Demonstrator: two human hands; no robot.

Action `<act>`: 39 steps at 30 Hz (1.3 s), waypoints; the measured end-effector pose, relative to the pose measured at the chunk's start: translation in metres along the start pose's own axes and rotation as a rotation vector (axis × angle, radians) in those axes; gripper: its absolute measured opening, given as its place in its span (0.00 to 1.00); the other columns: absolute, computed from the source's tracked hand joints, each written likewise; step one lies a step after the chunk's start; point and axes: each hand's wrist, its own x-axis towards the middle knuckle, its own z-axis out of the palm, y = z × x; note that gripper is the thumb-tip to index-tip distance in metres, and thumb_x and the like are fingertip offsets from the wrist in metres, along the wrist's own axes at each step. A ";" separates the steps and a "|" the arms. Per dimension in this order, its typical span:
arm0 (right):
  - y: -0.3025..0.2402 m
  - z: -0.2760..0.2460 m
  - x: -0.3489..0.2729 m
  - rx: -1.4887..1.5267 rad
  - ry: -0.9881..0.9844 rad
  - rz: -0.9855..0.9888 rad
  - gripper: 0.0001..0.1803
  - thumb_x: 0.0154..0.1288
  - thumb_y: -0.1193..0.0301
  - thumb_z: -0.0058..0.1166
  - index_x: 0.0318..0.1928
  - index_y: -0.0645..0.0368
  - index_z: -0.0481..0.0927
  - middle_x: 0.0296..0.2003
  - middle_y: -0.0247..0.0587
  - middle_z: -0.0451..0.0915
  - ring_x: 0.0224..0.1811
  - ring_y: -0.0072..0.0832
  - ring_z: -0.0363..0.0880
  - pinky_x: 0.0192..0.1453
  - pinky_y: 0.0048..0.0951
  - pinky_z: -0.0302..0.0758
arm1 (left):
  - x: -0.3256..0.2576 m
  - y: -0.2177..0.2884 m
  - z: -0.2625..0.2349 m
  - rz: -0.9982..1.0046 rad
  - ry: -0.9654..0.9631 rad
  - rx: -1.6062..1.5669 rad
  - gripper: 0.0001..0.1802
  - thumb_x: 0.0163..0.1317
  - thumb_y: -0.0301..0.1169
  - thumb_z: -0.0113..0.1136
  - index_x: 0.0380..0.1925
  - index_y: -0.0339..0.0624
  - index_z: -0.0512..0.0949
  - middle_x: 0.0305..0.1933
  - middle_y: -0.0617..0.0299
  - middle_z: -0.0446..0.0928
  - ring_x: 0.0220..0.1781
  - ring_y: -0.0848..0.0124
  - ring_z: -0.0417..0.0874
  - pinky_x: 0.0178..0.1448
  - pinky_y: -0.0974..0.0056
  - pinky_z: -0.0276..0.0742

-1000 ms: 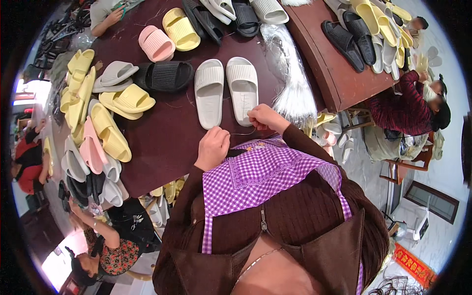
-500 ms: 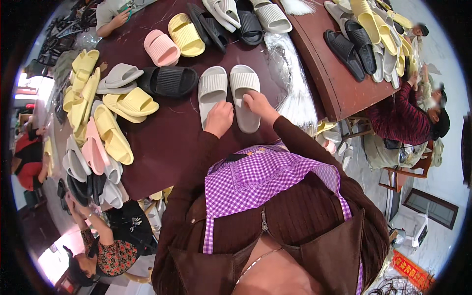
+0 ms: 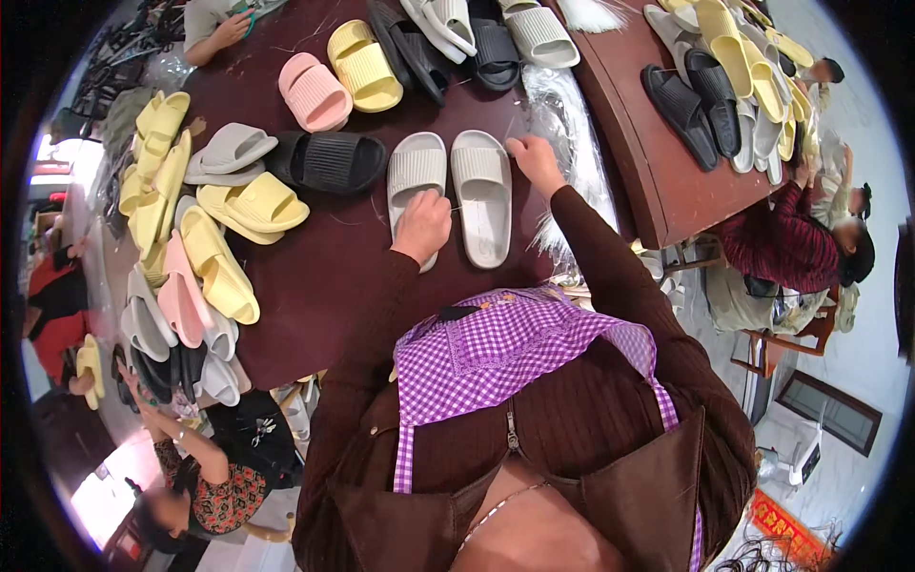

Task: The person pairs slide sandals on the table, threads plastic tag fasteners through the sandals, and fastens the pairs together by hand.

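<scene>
Two pale grey slide sandals lie side by side on the dark red table, toes away from me. Over the footbed of the left slide (image 3: 417,162) is my left hand (image 3: 422,225), its fingers curled together; what they hold is hidden. A thin pale strand seems to show between that hand and the right slide (image 3: 488,227). Just off the right slide's toe end, on its outer side, my right hand (image 3: 538,164) is closed in a pinch. Anything between those fingertips is too small to name.
A bundle of clear plastic strands (image 3: 570,143) lies to the right. Beyond the pair are a pink slide (image 3: 315,93), a yellow slide (image 3: 364,67) and a black pair (image 3: 329,162). More slides line the left edge. A second table (image 3: 658,181) stands right; other people sit around.
My right hand has moved from the right slide's strap outward to its right side, uncovering the footbed. My left hand has shifted little, staying over the left slide.
</scene>
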 end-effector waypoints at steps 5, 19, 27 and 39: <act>-0.006 0.014 0.013 0.008 -0.133 0.014 0.15 0.52 0.62 0.55 0.27 0.63 0.82 0.27 0.56 0.79 0.34 0.48 0.79 0.41 0.42 0.74 | -0.001 -0.008 -0.004 0.004 0.017 -0.038 0.02 0.51 0.24 0.55 0.25 0.38 0.73 0.31 0.55 0.69 0.38 0.56 0.73 0.44 0.56 0.70; -0.027 0.034 0.034 0.047 -0.106 -0.047 0.12 0.50 0.66 0.56 0.29 0.62 0.82 0.28 0.52 0.80 0.34 0.44 0.80 0.41 0.40 0.75 | 0.002 -0.013 -0.005 -0.033 0.002 -0.119 0.03 0.51 0.23 0.55 0.27 0.37 0.74 0.32 0.54 0.71 0.39 0.55 0.74 0.44 0.56 0.71; -0.080 0.065 0.036 0.218 -0.343 -0.252 0.10 0.52 0.67 0.56 0.30 0.62 0.82 0.27 0.49 0.80 0.31 0.42 0.80 0.38 0.36 0.75 | 0.001 -0.011 -0.006 -0.051 -0.003 -0.120 0.04 0.51 0.23 0.56 0.27 0.37 0.74 0.33 0.54 0.71 0.40 0.55 0.74 0.45 0.56 0.71; -0.090 0.071 0.005 0.578 -0.431 -0.081 0.06 0.58 0.75 0.52 0.35 0.64 0.77 0.28 0.33 0.79 0.31 0.19 0.76 0.37 0.23 0.73 | -0.009 0.018 -0.021 -0.140 0.202 -0.190 0.12 0.52 0.23 0.56 0.38 0.38 0.75 0.41 0.54 0.73 0.37 0.58 0.76 0.41 0.60 0.74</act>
